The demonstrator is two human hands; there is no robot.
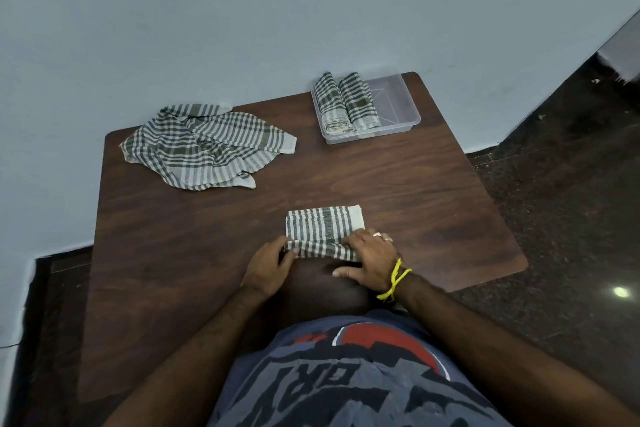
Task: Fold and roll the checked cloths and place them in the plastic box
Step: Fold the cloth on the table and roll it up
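Brown wood-grain desk [398, 184] against pale blue wall, dark speckled floor at 3 o'clock. Loose checked cloths [204, 146] heaped at 10 o'clock, awaiting folding. Plastic box [401, 97] at 1 o'clock, two rolled cloths [346, 102] packed at its left side. Folded cloth [325, 222] at centre; left hand [273, 264] and right hand [370, 257] clamped on near edge, likely starting roll.

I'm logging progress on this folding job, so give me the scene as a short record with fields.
surface: brown table
plastic box: far right, holds two rolled cloths
cloth in work: folded, near edge being rolled
left hand: gripping the roll's left end
right hand: pressing the roll's right end
waiting: crumpled cloth pile, far left
room in box: right half free
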